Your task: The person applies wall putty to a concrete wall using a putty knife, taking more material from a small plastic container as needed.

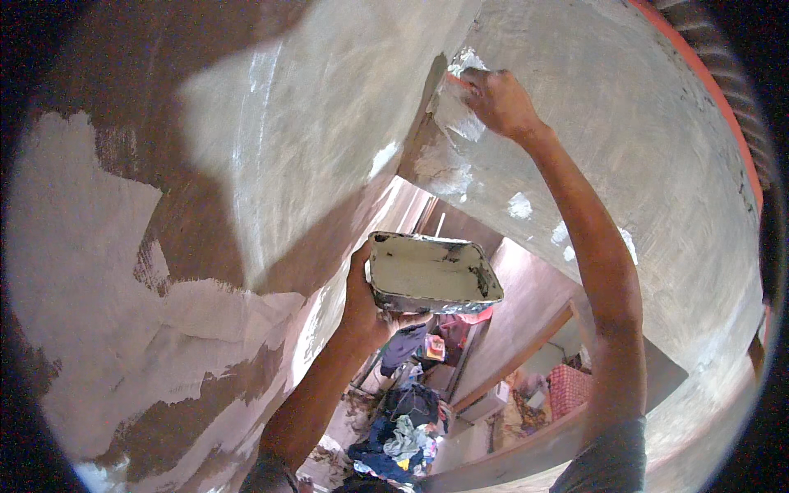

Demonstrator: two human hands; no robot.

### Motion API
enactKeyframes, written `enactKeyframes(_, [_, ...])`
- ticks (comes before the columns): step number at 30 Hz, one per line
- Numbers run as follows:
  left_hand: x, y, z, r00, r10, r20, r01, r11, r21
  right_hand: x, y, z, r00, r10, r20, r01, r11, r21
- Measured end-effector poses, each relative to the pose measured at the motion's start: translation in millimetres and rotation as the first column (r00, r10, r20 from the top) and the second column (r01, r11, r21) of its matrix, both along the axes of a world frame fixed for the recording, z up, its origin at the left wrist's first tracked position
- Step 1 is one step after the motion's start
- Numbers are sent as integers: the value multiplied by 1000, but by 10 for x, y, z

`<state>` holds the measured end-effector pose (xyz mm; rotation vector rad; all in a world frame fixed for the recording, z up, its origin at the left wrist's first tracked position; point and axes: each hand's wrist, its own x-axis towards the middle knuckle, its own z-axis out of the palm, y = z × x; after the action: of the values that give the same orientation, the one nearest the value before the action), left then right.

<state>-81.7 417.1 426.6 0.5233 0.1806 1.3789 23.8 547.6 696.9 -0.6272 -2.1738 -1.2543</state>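
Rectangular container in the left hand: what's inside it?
Inside the container is a pale layer, with dark smudges toward the right end. Whatever lies beneath that layer is covered.

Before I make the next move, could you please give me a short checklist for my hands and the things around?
1. Tub supported by left hand: ok, from its left side and underneath.
2. Reddish tool in right hand: ok, though its shape is blurred.
3. Amount inside tub: cannot tell; the inside looks pale all over.
4. White patches on wall blended: not ok, several stand apart.
5. Clothes pile covered: not ok, it lies exposed.
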Motion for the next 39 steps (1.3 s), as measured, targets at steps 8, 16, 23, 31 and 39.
enactKeyframes(8, [28,-107,-134,999,-19,-40,17,999,-42,94,129,975,992,125,-26,-116,967,229])
enactKeyframes(16, [37,-212,-179,1000,-25,-5,25,995,-93,157,-146,718,981,192,34,-192,981,2])
enactKeyframes(23, [7,-292,-267,1000,-11,0,11,999,-47,192,-38,-186,973,28,-228,-115,919,-377])
enactKeyframes(31, [25,-320,-442,991,-81,107,85,995,-43,223,250,-908,590,125,-798,-599,731,-328])
enactKeyframes(39, [60,-332,-544,999,-10,32,12,998,-61,64,410,-970,613,102,-784,-388,903,-186])
